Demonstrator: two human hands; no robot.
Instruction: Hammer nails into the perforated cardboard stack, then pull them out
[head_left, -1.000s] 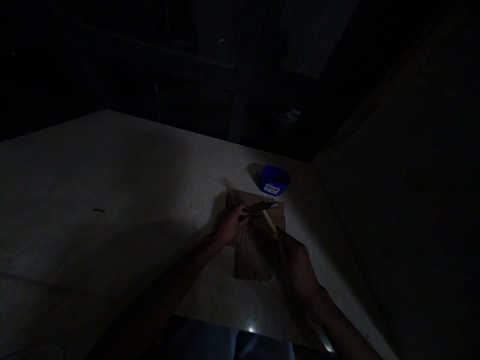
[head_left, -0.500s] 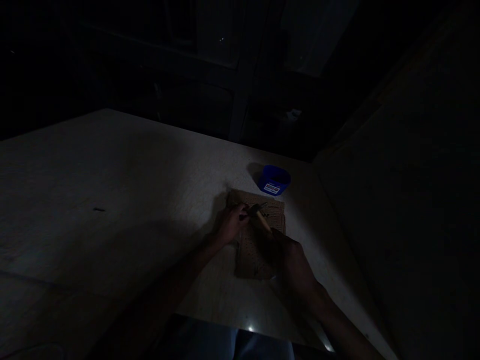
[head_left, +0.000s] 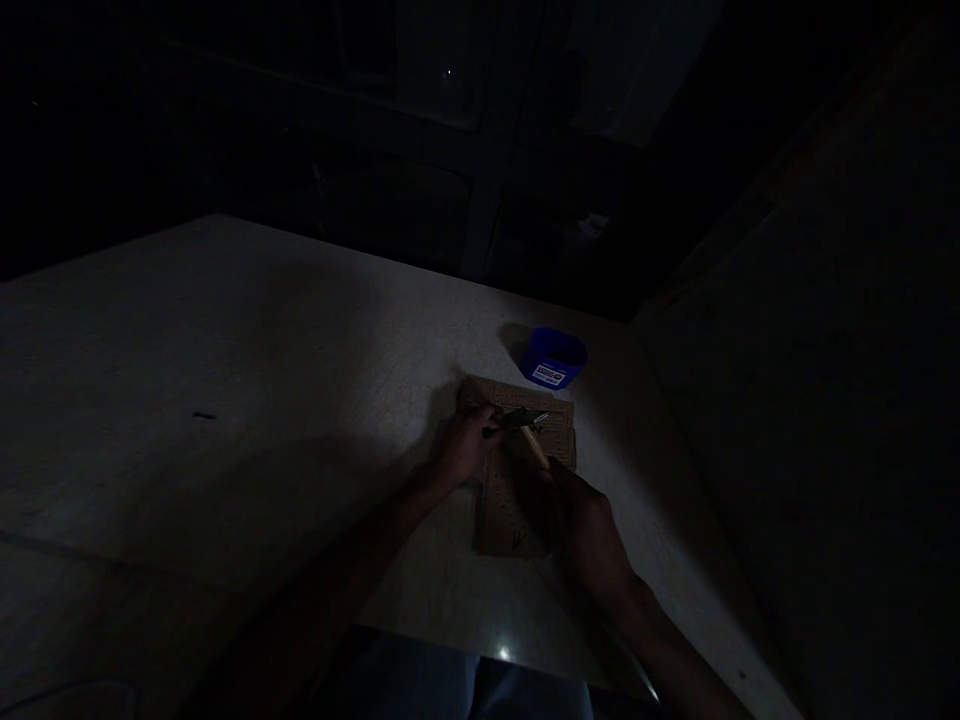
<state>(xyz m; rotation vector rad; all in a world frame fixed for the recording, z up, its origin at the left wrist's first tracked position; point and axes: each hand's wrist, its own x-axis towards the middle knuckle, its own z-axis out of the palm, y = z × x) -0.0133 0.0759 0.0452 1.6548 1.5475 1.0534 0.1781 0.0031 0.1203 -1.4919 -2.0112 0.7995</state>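
In the dim head view, my right hand [head_left: 589,520] is closed round the pale wooden handle of a hammer [head_left: 536,447]. Its dark metal head hovers over or rests on a brown cardboard piece [head_left: 499,520]; the poor light hides which. My left hand [head_left: 469,445] lies at the cardboard's upper left, fingers pinched close beside the hammer head. Something small and dark shows at those fingertips, too dim to name. Rows of small marks or holes and some dark lettering cover the cardboard.
A blue plastic tub [head_left: 553,358] with a white label stands just beyond the cardboard. Far to the left, a small dark sliver [head_left: 204,415] lies on the pale tabletop [head_left: 315,350]. A dark wall or panel [head_left: 810,400] rises along the right side.
The hammer head has turned a little and shifted slightly right beside my left fingers. My left hand keeps its pinch at the same spot on the cardboard. The whole view has shifted slightly.
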